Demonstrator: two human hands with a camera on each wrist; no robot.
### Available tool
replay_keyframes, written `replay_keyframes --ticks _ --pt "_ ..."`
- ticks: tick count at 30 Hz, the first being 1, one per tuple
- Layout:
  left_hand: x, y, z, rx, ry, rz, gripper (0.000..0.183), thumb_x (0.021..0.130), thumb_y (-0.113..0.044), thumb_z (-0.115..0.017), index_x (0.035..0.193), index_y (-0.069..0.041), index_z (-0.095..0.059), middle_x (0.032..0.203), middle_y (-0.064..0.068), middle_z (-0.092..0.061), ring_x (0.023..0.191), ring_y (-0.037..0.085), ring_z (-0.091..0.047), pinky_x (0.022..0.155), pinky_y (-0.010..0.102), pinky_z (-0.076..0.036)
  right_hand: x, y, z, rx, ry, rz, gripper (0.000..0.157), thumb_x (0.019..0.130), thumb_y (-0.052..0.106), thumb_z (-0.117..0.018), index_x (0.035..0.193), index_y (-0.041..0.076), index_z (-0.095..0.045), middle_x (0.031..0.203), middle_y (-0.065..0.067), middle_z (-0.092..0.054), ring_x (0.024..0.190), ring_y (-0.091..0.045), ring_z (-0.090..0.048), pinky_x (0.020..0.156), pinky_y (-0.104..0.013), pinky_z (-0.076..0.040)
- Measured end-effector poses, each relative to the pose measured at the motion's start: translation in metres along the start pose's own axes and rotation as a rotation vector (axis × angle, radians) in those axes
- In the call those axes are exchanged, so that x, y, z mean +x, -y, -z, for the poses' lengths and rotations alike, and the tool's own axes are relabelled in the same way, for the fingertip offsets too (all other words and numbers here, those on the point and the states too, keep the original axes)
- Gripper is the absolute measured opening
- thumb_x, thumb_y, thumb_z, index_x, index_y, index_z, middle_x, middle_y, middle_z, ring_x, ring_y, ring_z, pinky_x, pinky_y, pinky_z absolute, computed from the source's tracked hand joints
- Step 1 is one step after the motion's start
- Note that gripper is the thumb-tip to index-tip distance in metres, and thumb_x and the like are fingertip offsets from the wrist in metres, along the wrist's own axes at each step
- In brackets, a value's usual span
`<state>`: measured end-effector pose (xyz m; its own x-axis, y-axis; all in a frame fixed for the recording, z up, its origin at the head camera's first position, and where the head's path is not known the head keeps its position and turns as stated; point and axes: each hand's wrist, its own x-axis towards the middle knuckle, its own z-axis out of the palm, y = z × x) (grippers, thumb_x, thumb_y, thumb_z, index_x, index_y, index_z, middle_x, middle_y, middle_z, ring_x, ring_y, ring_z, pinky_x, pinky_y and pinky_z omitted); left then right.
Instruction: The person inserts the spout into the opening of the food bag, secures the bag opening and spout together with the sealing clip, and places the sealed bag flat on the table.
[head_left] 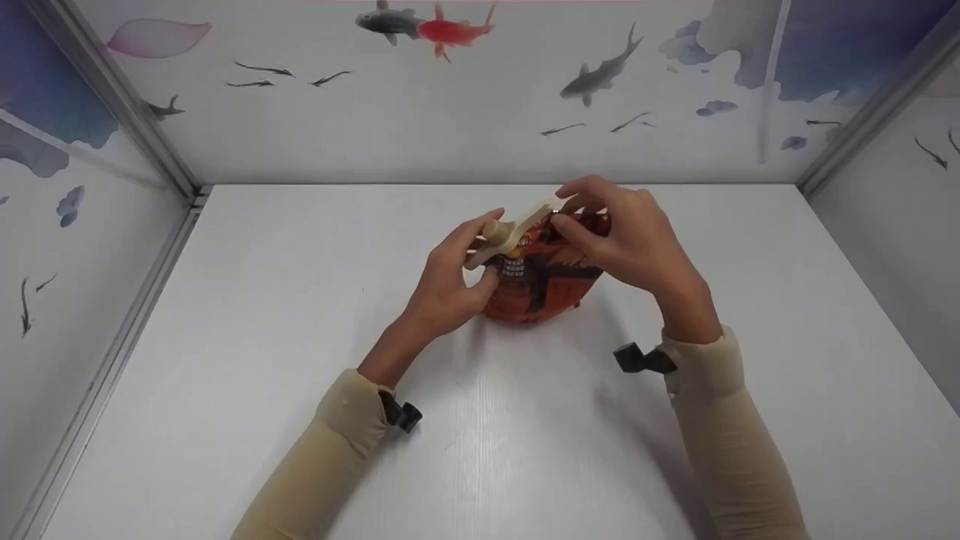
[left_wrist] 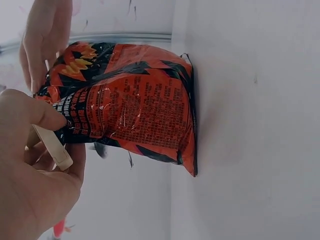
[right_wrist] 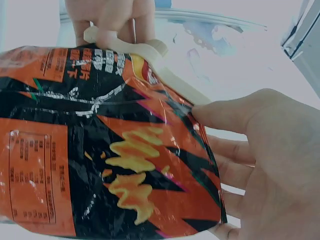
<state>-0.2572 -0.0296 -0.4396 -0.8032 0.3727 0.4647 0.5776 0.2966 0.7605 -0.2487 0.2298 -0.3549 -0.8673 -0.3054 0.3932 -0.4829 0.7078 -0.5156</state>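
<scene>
An orange-red and black chip bag (head_left: 555, 281), with pictures of wavy chips, stands on the white table between the two hands. Along its top edge lies a cream bag clip (head_left: 534, 219) with a round knob. My left hand (head_left: 452, 283) pinches the clip's left end together with the bag's top, thumb on the near side. At the other end, my right hand (head_left: 634, 232) holds the top right corner of the bag, its thumb beside the clip (right_wrist: 182, 86). The right fingers are partly hidden behind the bag (right_wrist: 145, 165).
White panels printed with fish and lotus shapes enclose the table (head_left: 480, 450) at the back and sides. Metal frame posts (head_left: 142, 112) stand at the back corners. Each sleeve cuff carries a small black camera mount (head_left: 634, 358).
</scene>
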Motion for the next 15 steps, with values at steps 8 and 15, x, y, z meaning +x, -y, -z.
replay_keyframes --ticks 8,15 --pt "0.0006 0.0014 -0.0008 0.035 -0.034 -0.007 0.07 0.101 0.005 -0.068 0.164 -0.015 -0.046 0.145 0.007 -0.064 0.126 0.018 -0.067 0.099 0.032 -0.058 -0.0045 -0.0042 0.0071 0.011 0.017 -0.029 0.034 0.105 0.033 -0.074 0.134 0.016 -0.069 0.113 -0.002 -0.081 0.097 -0.017 -0.072 0.083 -0.035 -0.056" --pt "0.0007 0.0012 -0.0002 0.037 -0.061 -0.003 0.062 0.101 0.001 -0.072 0.157 -0.017 -0.055 0.143 0.004 -0.066 0.123 0.015 -0.067 0.092 0.029 -0.06 -0.0061 -0.0045 0.0086 0.065 0.037 -0.012 0.03 0.105 0.028 -0.073 0.133 0.017 -0.069 0.111 0.001 -0.081 0.093 -0.013 -0.068 0.077 -0.02 -0.051"
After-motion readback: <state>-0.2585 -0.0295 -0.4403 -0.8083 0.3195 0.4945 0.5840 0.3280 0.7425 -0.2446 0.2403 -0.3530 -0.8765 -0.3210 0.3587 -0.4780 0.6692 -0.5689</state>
